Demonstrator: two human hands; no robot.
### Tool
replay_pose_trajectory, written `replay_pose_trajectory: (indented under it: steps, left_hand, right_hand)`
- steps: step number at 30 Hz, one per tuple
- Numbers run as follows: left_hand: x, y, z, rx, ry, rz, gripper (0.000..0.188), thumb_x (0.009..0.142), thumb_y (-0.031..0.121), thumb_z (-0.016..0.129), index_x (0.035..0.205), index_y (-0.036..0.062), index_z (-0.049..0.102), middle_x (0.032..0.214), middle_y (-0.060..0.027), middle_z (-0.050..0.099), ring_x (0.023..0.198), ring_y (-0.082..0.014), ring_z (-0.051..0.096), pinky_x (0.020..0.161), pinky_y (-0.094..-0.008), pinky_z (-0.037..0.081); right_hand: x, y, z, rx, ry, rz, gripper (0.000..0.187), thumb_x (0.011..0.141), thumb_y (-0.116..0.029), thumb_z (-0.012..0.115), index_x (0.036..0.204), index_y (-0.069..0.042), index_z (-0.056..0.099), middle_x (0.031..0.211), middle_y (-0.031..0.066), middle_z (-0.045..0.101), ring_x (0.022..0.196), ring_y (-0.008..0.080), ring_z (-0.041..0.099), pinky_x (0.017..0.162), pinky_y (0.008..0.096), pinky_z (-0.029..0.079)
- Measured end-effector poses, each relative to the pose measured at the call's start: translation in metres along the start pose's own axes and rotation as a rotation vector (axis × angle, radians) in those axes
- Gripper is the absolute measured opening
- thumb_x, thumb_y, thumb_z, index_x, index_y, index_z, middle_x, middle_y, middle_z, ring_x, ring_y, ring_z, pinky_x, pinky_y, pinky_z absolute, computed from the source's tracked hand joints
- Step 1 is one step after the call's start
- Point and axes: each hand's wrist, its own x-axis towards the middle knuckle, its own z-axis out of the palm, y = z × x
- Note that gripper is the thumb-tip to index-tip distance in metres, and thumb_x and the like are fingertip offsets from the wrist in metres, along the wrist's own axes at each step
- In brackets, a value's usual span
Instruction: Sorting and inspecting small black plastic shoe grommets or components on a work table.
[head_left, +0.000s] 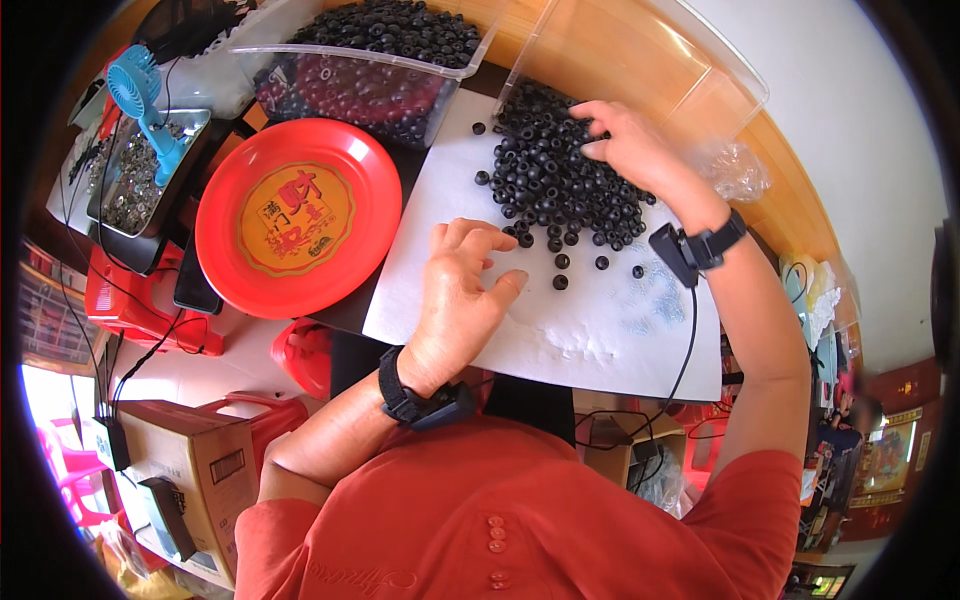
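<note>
A heap of black round beads [560, 180] with holes through them lies on a white sheet [420, 260] on the table. Several stray beads have rolled off toward the near side and the left. Over the heap's far right part, my right hand [640, 150] rests with thumb and forefinger apart, the fingertips at the beads. My left hand [455, 300] hovers at the near left of the heap. Its fingers are loosely bent, the thumb stands away from them, and no bead shows between them. Both wrists wear black straps with small devices.
Left of the sheet lies a red round plate [222, 215]. Behind it stands a clear plastic bin [345, 62] full of dark beads. Another clear bin [640, 60] stands behind the heap. A blue fan [136, 85] and a metal tray [150, 225] sit far left. A cable hangs from my right wrist.
</note>
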Motion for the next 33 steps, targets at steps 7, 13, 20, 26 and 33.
replay_pose_trajectory:
  steps: [7,13,20,26,33]
  left_hand:
    - [-0.001,-0.002,-0.002,0.047,-0.022,-0.019,0.029,0.074,0.006,0.074,0.103,0.0008,0.069,0.107,-0.0130,0.061,0.101,-0.0269,0.054,0.080,-0.0354,0.051]
    - [-0.001,-0.005,0.000,0.029,0.001,0.009,0.026,0.075,0.007,0.073,0.100,0.0000,0.068,0.106,-0.0135,0.061,0.096,-0.0279,0.054,0.079,-0.0353,0.051]
    - [-0.003,-0.010,-0.001,0.075,0.006,0.039,0.025,0.075,0.007,0.073,0.098,-0.0009,0.068,0.104,-0.0131,0.061,0.094,-0.0275,0.053,0.077,-0.0347,0.051]
    - [0.000,-0.008,0.003,0.044,0.009,0.078,0.025,0.075,0.007,0.073,0.098,-0.0006,0.069,0.103,-0.0125,0.062,0.095,-0.0272,0.053,0.076,-0.0348,0.051]
    - [-0.003,-0.008,0.000,0.066,-0.004,0.037,0.023,0.076,0.008,0.074,0.098,0.0027,0.070,0.106,-0.0120,0.062,0.097,-0.0258,0.052,0.080,-0.0359,0.050]
  right_hand:
    - [-0.009,-0.111,0.022,0.788,-0.536,0.025,0.049,0.089,-0.011,0.064,0.135,0.002,0.054,0.095,0.0105,0.068,0.066,0.0133,0.064,0.053,0.0238,0.050]
    - [0.021,-0.112,0.046,0.597,-0.582,0.222,0.049,0.090,-0.011,0.063,0.137,0.000,0.053,0.103,0.0182,0.066,0.065,0.0166,0.065,0.051,0.0296,0.052]
    - [0.032,-0.085,0.031,0.199,-0.403,0.261,0.052,0.084,-0.017,0.073,0.134,-0.011,0.059,0.108,0.0117,0.068,0.068,0.0204,0.066,0.052,0.0337,0.055]
    - [0.072,0.008,0.020,-0.194,0.025,0.228,0.052,0.079,-0.017,0.076,0.129,-0.007,0.063,0.119,0.0148,0.068,0.090,0.0314,0.071,0.060,0.0389,0.058]
    - [0.061,-0.086,0.035,0.514,-0.247,0.169,0.044,0.079,-0.016,0.076,0.122,-0.011,0.069,0.110,0.0168,0.072,0.096,0.0294,0.071,0.087,0.0437,0.054]
